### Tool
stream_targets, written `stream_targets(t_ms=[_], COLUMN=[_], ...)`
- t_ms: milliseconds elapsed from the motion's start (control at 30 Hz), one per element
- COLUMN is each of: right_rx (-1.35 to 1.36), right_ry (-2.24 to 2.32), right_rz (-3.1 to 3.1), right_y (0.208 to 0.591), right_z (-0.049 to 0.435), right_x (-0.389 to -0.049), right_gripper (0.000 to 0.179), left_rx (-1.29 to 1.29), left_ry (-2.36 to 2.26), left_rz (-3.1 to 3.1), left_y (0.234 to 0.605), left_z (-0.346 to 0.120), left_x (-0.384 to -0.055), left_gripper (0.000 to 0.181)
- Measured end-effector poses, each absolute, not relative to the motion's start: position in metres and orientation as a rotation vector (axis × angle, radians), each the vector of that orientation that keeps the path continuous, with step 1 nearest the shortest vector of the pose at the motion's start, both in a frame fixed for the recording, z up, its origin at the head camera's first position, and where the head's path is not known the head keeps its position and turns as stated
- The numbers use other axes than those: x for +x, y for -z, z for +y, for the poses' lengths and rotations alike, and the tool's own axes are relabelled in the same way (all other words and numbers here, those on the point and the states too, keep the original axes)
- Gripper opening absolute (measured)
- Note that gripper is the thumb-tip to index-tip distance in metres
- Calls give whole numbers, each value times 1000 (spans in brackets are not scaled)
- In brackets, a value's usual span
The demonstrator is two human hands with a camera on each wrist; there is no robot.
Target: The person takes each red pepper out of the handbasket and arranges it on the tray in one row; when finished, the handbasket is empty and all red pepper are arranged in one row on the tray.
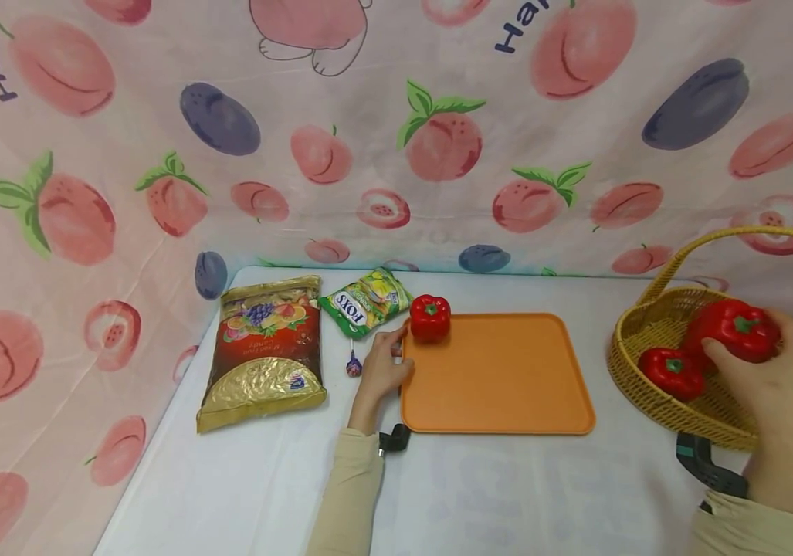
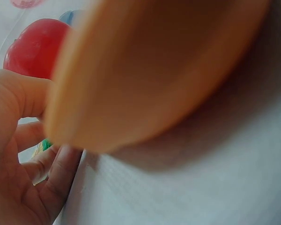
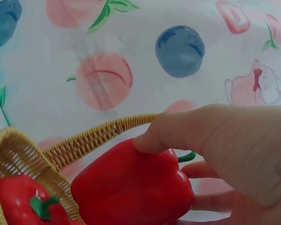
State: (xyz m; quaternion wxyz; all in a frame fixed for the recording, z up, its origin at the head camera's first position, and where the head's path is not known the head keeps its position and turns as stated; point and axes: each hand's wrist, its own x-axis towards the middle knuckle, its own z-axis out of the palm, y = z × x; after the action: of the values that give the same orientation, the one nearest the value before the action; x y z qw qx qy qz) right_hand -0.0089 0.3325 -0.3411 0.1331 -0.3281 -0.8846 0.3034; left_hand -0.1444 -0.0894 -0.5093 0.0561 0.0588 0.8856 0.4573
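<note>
My right hand holds a red bell pepper over the wicker basket, thumb on one side and fingers on the other. Another red bell pepper lies inside the basket. At the left edge of the orange tray, my left hand pinches the rim; its thumb lies against the tray's side in the left wrist view, with the other fingers lower along the edge. A third red bell pepper sits in the tray's far left corner, just beyond that hand.
Left of the tray lie a large gold-and-brown candy bag, a green FOX'S candy packet and a small wrapped lollipop. The basket's tall handle arches over it. A fruit-printed cloth hangs behind the white table.
</note>
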Motion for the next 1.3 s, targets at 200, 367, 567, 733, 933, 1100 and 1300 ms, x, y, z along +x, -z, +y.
stream_targets(t_ms=[200, 367, 567, 733, 933, 1100, 1300], right_rx=[-903, -826, -763, -719, -672, -590, -565], right_ry=[-909, -886, -909, -951, -977, -963, -987], right_rz=[-2589, -2631, -2653, -2674, -2686, -2695, -2699], right_y=[342, 342, 345, 347, 350, 353, 355], right_z=[324, 317, 308, 301, 290, 278, 265], right_x=[-14, -20, -23, -27, -35, -40, -48], right_gripper=[78, 78, 80, 81, 83, 82, 83], left_rx=[174, 183, 184, 182, 186, 175, 182], left_ry=[-1382, -1376, -1393, -1395, -1385, -1381, -1378], left_rz=[2685, 2695, 2678, 2680, 2680, 2678, 2687], left_y=[510, 510, 509, 509, 509, 508, 508], left_z=[-90, -90, -90, -90, -90, -89, -90], left_x=[-145, -146, -144, -144, -144, -144, -144], left_gripper=[65, 65, 65, 64, 64, 64, 63])
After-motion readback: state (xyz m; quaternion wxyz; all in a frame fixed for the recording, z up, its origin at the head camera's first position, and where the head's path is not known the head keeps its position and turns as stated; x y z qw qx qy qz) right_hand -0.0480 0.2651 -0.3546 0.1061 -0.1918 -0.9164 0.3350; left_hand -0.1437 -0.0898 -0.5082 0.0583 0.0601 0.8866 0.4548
